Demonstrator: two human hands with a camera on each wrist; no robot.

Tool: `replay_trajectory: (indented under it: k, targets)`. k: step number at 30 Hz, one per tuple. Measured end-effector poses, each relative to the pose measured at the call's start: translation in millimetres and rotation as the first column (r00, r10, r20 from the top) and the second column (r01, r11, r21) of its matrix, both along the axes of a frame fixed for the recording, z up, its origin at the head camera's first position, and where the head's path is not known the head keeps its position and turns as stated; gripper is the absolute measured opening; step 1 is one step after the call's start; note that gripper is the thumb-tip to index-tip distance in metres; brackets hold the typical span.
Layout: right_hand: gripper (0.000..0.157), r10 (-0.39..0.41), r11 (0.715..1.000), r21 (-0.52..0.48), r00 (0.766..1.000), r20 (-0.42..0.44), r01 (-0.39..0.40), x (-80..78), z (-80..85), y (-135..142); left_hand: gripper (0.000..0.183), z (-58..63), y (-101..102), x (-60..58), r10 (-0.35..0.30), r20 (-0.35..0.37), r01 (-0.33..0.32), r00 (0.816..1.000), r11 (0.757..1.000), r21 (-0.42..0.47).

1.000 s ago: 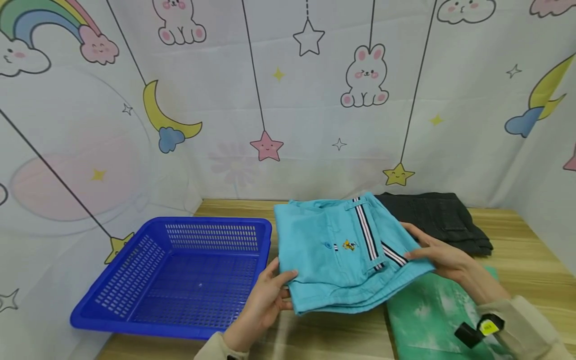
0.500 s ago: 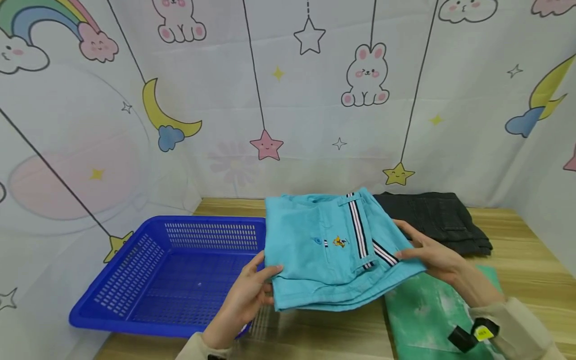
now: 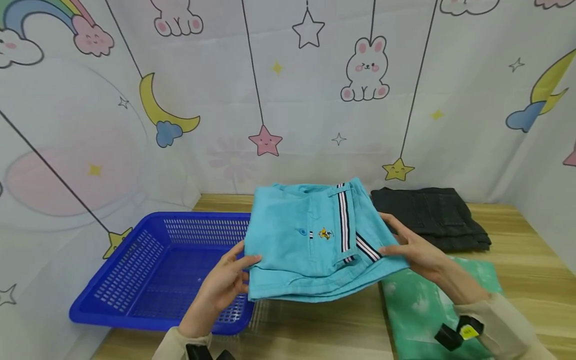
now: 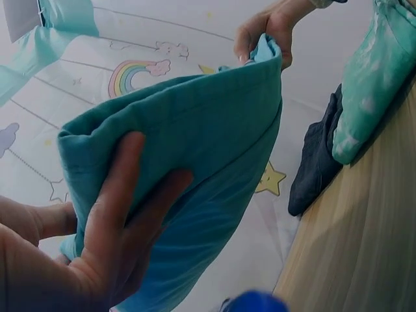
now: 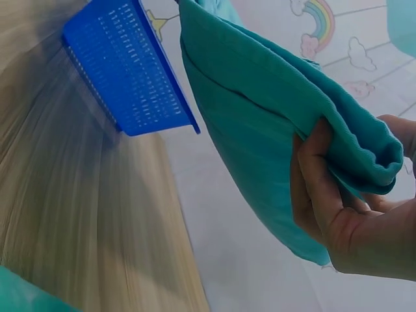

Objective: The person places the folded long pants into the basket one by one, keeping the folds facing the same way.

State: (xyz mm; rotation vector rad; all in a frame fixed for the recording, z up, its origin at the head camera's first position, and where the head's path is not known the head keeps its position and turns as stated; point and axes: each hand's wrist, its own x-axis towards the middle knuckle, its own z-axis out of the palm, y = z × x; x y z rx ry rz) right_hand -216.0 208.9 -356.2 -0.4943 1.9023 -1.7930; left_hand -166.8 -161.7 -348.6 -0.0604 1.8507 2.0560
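Folded turquoise trousers [image 3: 292, 240], with a striped band and a small embroidered figure, are held up level between both hands above the table. My left hand [image 3: 225, 275] grips their left edge, thumb on top and fingers beneath; in the left wrist view the fingers [image 4: 117, 195] press the underside. At the opposite edge my right hand [image 3: 416, 247] pinches the cloth by the striped waistband, its fingers [image 5: 318, 175] under the fold in the right wrist view. The left part of the trousers overlaps the right rim of a blue plastic basket [image 3: 112, 310] in the head view.
Folded black trousers [image 3: 429, 217] lie at the back right of the wooden table [image 3: 310, 330]. In front of them is a folded green cloth with white patches [image 3: 427, 315], partly under the right forearm. A printed white curtain [image 3: 297, 95] encloses the back and sides.
Both hands have carried the turquoise trousers leftward and slightly up, from beside the basket to over its right rim. The basket and the other clothes stay where they were.
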Motion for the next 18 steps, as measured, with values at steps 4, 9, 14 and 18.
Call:
replay_trajectory:
  k: [4, 9, 14, 18]
  targets:
    - [0.074, -0.009, 1.0, 0.004, 1.0, -0.003, 0.009, 0.0, -0.3, -8.3, 0.069, 1.3, -11.1, -1.5, -0.018, -0.002, 0.018, 1.0, 1.0, -0.008]
    - [0.074, -0.016, 1.0, 0.0, 1.0, 0.007, 0.016, 0.6, -1.2, -19.4, 0.07, 0.9, -23.5, -1.7, -0.017, -0.006, 0.017, 1.0, 1.0, -0.018]
    - [0.072, -0.019, 1.0, -0.003, 1.0, 0.003, 0.019, 3.1, 1.4, -29.2, 0.07, -1.5, -33.9, -1.1, -0.011, -0.003, 0.011, 1.0, 1.0, 0.024]
    - [0.071, 0.0, 1.0, -0.03, 1.0, 0.003, 0.0, 4.9, 2.2, -36.9, 0.069, -3.9, -44.4, 1.2, -0.026, -0.006, 0.026, 1.0, 0.996, 0.082]
